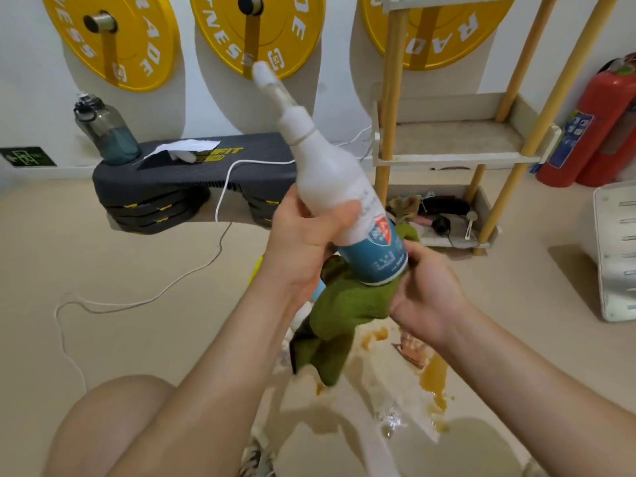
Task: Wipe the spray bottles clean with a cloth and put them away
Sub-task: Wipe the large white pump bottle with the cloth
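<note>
spray bottle (pixel 327 173) held tilted above the floor (pixel 137 263), nozzle up and away. i see my left hand (pixel 303 242) with fingers (pixel 340 213) curled round its white middle; my right hand (pixel 426 290) grips the green cloth (pixel 344 311) against its blue base.

This is a gym or fitness room. Big yellow weight plates (pixel 141 32) hang on pegs along the far wall. Below them at the left, a dark exercise step (pixel 192 173) sits on stacked risers (pixel 155 215) and carries a large water bottle (pixel 106 132). A wooden-legged shelf (pixel 457 139) and red fire extinguishers (pixel 578 132) stand at far right.
</note>
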Demonstrator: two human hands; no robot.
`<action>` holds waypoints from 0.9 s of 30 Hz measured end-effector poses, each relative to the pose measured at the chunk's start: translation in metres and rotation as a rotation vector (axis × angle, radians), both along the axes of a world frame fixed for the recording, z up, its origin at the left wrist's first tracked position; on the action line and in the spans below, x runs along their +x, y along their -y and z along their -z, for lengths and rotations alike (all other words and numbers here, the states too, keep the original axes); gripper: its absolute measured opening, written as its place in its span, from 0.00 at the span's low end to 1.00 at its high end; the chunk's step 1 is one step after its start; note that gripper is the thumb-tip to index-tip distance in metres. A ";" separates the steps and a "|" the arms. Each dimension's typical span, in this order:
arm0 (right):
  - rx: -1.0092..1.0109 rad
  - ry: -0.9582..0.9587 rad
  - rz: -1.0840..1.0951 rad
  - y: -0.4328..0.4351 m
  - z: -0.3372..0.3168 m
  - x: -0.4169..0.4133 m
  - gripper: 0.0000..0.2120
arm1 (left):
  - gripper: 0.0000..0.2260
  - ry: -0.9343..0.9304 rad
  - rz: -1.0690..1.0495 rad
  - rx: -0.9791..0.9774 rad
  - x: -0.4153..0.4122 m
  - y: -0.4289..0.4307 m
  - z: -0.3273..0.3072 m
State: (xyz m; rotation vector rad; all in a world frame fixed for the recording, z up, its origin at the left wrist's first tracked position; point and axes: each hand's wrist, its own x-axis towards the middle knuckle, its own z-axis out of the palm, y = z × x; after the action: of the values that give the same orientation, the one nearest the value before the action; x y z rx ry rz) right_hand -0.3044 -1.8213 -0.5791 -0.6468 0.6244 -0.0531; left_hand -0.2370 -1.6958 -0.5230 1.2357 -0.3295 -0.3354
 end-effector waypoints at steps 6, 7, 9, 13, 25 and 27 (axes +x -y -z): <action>-0.201 -0.078 -0.083 -0.011 0.003 0.005 0.21 | 0.30 0.294 -0.090 0.144 -0.003 -0.013 0.015; -0.226 -0.069 -0.110 -0.013 0.001 0.005 0.22 | 0.31 0.297 -0.113 0.134 -0.002 -0.017 0.013; -0.281 -0.097 -0.131 -0.015 -0.003 0.007 0.22 | 0.30 0.334 -0.148 0.141 -0.002 -0.023 0.011; -0.442 -0.224 -0.095 -0.021 -0.006 0.009 0.24 | 0.33 0.500 -0.170 0.343 -0.012 -0.033 0.016; -0.642 -0.071 -0.113 -0.033 -0.004 0.011 0.15 | 0.30 0.130 -0.134 0.379 -0.002 -0.049 0.033; -0.722 -0.001 -0.091 -0.039 -0.011 0.009 0.14 | 0.31 0.035 -0.241 0.309 0.005 -0.046 0.034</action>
State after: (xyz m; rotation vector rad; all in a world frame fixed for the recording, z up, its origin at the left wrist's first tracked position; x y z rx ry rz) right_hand -0.2955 -1.7819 -0.5685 -1.3722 0.5706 -0.1987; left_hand -0.2317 -1.6497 -0.5574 1.5692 -0.1585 -0.1603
